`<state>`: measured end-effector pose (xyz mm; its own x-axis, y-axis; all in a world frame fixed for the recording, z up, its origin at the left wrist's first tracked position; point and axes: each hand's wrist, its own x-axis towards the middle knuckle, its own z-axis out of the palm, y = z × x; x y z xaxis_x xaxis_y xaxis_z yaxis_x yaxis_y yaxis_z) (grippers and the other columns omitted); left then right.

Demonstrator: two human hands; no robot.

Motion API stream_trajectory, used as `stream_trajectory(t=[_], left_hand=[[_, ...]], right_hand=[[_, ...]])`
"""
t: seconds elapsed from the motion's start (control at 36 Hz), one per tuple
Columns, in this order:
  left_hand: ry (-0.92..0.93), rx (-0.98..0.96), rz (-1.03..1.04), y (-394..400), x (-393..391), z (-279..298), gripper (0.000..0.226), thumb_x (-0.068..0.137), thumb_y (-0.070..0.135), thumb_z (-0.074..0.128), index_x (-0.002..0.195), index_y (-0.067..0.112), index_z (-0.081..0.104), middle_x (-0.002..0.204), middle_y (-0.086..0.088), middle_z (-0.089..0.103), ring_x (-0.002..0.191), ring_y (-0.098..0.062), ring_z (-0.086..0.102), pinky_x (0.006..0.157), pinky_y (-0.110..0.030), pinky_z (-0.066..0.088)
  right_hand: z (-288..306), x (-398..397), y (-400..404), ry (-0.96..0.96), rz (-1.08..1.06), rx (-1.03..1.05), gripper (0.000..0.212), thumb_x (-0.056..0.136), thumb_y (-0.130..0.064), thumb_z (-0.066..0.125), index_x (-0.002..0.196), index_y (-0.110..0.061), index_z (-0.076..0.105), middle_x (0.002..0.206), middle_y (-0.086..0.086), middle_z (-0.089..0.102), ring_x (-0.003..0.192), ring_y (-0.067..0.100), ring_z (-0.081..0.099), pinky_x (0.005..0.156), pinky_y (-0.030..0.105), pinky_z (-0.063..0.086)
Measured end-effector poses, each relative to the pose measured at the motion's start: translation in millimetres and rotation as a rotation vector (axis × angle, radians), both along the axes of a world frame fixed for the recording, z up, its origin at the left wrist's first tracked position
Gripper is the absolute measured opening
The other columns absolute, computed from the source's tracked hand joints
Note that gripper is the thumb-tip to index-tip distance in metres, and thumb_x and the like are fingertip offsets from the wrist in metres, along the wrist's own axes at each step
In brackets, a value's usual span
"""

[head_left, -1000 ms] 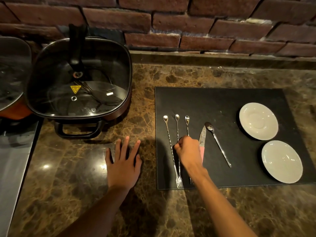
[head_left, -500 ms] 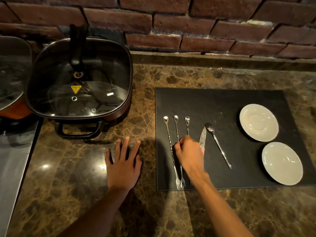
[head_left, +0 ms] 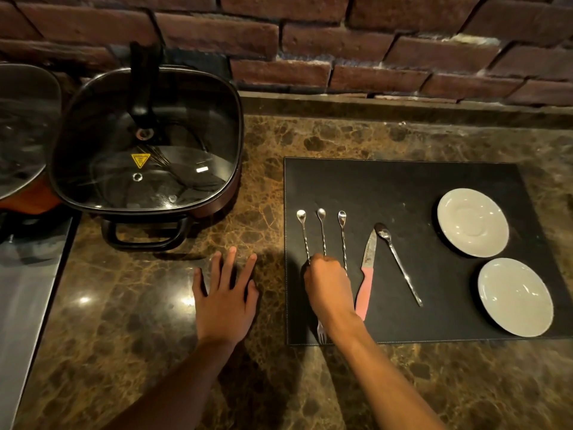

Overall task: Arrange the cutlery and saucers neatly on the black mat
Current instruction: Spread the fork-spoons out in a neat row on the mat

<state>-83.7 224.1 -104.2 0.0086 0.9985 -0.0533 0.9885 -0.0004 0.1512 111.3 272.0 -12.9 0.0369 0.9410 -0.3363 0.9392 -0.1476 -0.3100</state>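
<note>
A black mat carries two white saucers, silver cutlery and a pink-handled knife on the brown-veined marble counter.

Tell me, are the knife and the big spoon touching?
Apart. The head view shows black mat between the knife and the big spoon all along.

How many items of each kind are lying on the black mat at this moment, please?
Twisted spoon-forks: 3
Pink-handled knife: 1
Plain spoon: 1
White saucers: 2
Total: 7
</note>
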Motion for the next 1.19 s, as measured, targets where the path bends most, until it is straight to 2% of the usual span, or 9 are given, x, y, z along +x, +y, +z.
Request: stream_trajectory(t=[0.14,0.22,0.33,0.5,0.61,0.75,1.19], left_hand=[[-0.004,-0.009,-0.003,0,1,3,0.056,0.103,0.045,0.026,0.159,0.039,0.025,0.169,-0.003,0.027,0.156,-0.029,0.024,0.121,-0.063,0.018],[-0.002,-0.021,-0.001,0,1,4,0.056,0.103,0.045,0.025,0.159,0.040,0.024,0.169,-0.002,0.026,0.157,-0.029,0.023,0.122,-0.062,0.018],[-0.010,-0.022,0.002,0,1,5,0.056,0.103,0.045,0.026,0.159,0.040,0.026,0.169,-0.002,0.027,0.157,-0.029,0.023,0.121,-0.062,0.017],[-0.012,-0.019,-0.004,1,1,5,0.056,0.103,0.044,0.027,0.158,0.039,0.028,0.169,-0.003,0.028,0.156,-0.030,0.025,0.121,-0.062,0.017],[-0.017,-0.023,-0.004,1,0,3,0.056,0.103,0.045,0.027,0.158,0.040,0.028,0.169,-0.002,0.027,0.156,-0.029,0.025,0.121,-0.062,0.017],[-0.014,-0.029,-0.003,1,-1,1,0.056,0.104,0.045,0.024,0.160,0.041,0.022,0.169,-0.001,0.026,0.157,-0.028,0.021,0.122,-0.062,0.017],[-0.014,-0.018,-0.008,0,0,1,0.057,0.103,0.045,0.024,0.160,0.042,0.018,0.169,-0.003,0.027,0.157,-0.029,0.024,0.121,-0.061,0.015]], right_hand=[[-2,-11,2,0.072,-0.044,-0.001,0.015,0.093,-0.006,0.049,0.103,-0.003,0.058,0.103,0.020,0.064,0.092,0.043,0.062,0.067,0.040,0.043],[-4,-17,4,0.118,-0.082,-0.015,0.016,0.091,-0.003,0.047,0.102,-0.003,0.058,0.103,0.019,0.063,0.091,0.040,0.062,0.069,0.040,0.046],[-4,-20,6,0.166,-0.148,-0.037,0.016,0.090,-0.001,0.046,0.100,-0.003,0.059,0.102,0.019,0.063,0.089,0.038,0.061,0.066,0.036,0.041],[-1,-20,4,0.179,-0.182,-0.082,0.020,0.091,-0.002,0.045,0.104,-0.004,0.059,0.106,0.018,0.062,0.093,0.037,0.060,0.072,0.039,0.046],[2,-19,4,0.173,-0.156,-0.075,0.023,0.093,-0.004,0.044,0.109,-0.002,0.060,0.109,0.018,0.062,0.098,0.037,0.061,0.080,0.045,0.053],[2,-19,4,0.127,-0.093,-0.034,0.020,0.096,-0.008,0.046,0.109,-0.003,0.060,0.109,0.018,0.063,0.097,0.037,0.062,0.080,0.047,0.054],[-2,-16,3,0.164,-0.130,-0.017,0.017,0.094,-0.005,0.046,0.104,-0.002,0.060,0.105,0.019,0.064,0.093,0.037,0.062,0.075,0.047,0.053]])
